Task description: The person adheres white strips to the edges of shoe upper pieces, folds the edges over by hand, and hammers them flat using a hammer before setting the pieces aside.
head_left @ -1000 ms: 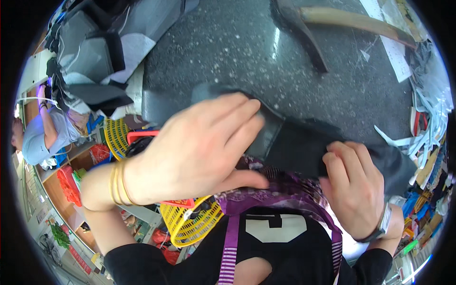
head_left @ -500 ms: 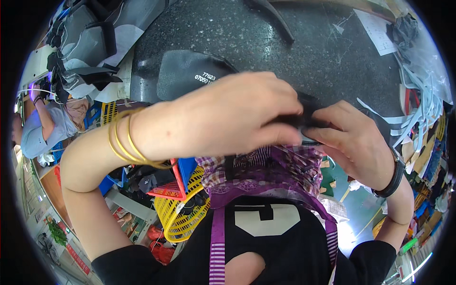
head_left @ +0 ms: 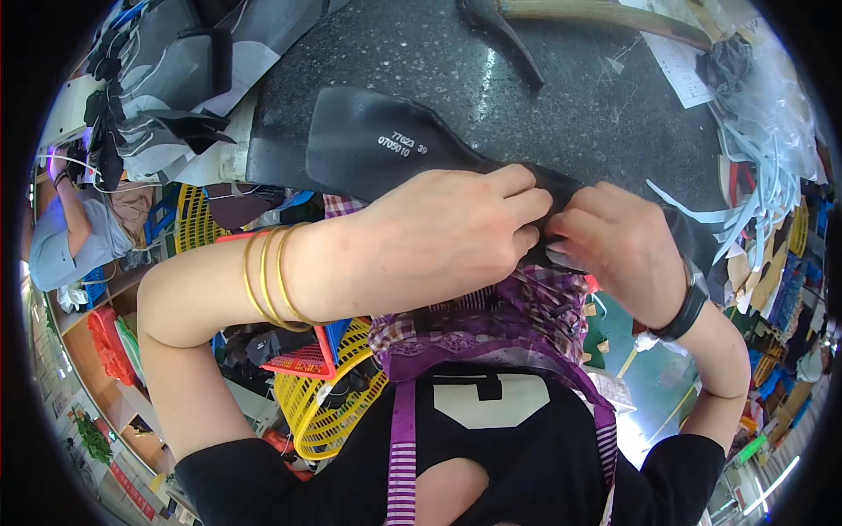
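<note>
A long black leather-like piece [head_left: 351, 131], with small white print at its wide left end, lies along the near edge of the dark worktop. Both of my hands grip its right part, close to my body. My left hand [head_left: 447, 232], with gold bangles on the wrist, has its fingers curled and pinched on the edge. Just beside it, my right hand [head_left: 623, 250], wearing a black wristband, is also closed on the piece. The two sets of fingertips nearly meet. The exact spot they pinch is mostly hidden behind the fingers.
A tool with a curved black head [head_left: 513, 44] and wooden handle [head_left: 605, 16] lies at the far side of the worktop [head_left: 579, 114]. Grey-black cut pieces [head_left: 175, 79] pile up left. Light blue strips [head_left: 759, 188] hang right. Yellow baskets [head_left: 324, 416] stand below; another person [head_left: 74, 232] sits far left.
The black piece has shifted slightly right, showing more of its left part. My left hand has moved lower, its fingers now curled tighter; my right hand has drawn slightly left.
</note>
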The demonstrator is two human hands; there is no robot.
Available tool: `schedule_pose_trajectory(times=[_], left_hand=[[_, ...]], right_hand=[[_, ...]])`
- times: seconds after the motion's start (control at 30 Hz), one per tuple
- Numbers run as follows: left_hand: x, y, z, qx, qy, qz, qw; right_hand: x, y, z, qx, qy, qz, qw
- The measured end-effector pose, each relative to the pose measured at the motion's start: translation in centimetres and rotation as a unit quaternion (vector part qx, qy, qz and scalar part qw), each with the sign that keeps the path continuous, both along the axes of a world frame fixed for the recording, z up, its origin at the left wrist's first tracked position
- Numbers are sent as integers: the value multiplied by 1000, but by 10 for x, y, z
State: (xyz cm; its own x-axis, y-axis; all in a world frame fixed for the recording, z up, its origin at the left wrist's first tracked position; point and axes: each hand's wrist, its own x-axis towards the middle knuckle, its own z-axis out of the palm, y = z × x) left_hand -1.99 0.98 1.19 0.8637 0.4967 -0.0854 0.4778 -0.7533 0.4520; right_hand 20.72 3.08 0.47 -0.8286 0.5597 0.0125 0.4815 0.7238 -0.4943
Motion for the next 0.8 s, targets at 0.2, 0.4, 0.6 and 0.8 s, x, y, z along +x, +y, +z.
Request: schedule_pose_trajectory(times=[0.2, 0.4, 0.6, 0.8], left_hand=[[-9, -10, -9, 67, -57, 33, 996], [-7, -29, -13, 120, -102, 71, 985], [-108, -41, 13, 239, -222, 227, 918], [-224, -49, -1, 452, 10, 535, 714]], right_hand=[[-7, 14, 1, -66, 48, 38, 996], [-26, -22, 0, 73, -67, 14, 995], [3, -82, -11, -109, -253, 140, 951], [-123, 8, 28, -51, 166, 172, 970]])
